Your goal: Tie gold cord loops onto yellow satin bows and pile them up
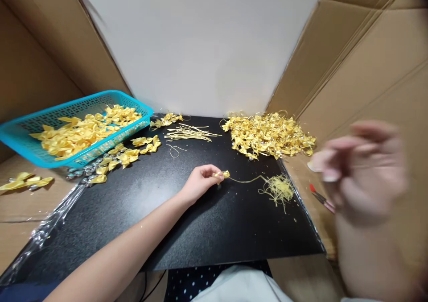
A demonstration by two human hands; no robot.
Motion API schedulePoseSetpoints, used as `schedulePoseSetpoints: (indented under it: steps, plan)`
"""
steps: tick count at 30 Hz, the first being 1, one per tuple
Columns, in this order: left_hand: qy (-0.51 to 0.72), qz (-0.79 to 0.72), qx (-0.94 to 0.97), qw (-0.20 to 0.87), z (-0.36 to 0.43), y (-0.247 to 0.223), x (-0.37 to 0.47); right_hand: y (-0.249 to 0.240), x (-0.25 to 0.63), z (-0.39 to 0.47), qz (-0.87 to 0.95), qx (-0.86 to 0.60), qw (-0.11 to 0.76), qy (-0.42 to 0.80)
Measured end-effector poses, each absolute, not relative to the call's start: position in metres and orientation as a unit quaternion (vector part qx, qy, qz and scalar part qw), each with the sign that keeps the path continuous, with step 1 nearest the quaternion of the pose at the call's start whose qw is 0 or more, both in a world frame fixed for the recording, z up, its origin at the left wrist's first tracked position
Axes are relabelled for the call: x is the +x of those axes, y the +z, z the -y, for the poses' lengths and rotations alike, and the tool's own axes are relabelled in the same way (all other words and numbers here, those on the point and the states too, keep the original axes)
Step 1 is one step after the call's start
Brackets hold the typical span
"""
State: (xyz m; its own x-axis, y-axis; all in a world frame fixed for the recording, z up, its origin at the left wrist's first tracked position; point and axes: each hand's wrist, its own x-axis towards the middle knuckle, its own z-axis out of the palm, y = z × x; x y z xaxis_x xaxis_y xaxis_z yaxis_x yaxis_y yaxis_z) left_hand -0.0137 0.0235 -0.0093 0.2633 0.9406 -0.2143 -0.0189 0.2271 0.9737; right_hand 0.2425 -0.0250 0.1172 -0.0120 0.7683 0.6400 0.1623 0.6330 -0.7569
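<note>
My left hand pinches a small yellow ribbon bow above the middle of the black table. From the bow a thin yellow cord runs right to a tangled heap of cord snippets. Raised at the right, my right hand is blurred by motion, its fingers curled with thumb and fingertips close together; whether anything is between them cannot be made out.
A turquoise basket of yellow bows stands at the left, loose bows beside it. Behind lie cut cords and a pile of bows with beads. Red-tipped scissors lie at the right. Cardboard stands around.
</note>
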Motion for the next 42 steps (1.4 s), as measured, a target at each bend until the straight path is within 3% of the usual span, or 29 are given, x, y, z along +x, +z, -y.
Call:
schedulePoseSetpoints:
  steps: [1, 5, 9, 14, 42]
  plan:
    - [0.376, -0.476, 0.482, 0.632, -0.022, -0.008, -0.013, 0.104, 0.227, 0.025, 0.656, -0.331, 0.609, 0.298]
    - [0.358, -0.478, 0.456, 0.660, -0.016, -0.005, -0.010, 0.046, 0.187, 0.016, 0.646, -0.407, 0.470, 0.444]
    - [0.363, -0.462, 0.421, 0.692, -0.013, -0.005, -0.009, 0.007, 0.175, 0.012, 0.678, -0.470, 0.391, 0.408]
    - [0.373, -0.453, 0.388, 0.710, -0.010, -0.005, -0.007, 0.000, 0.170, 0.021, 0.717, -0.463, 0.353, 0.384]
    - [0.395, -0.455, 0.480, 0.637, -0.001, -0.002, -0.003, -0.002, 0.167, 0.027, 0.688, -0.498, 0.370, 0.376]
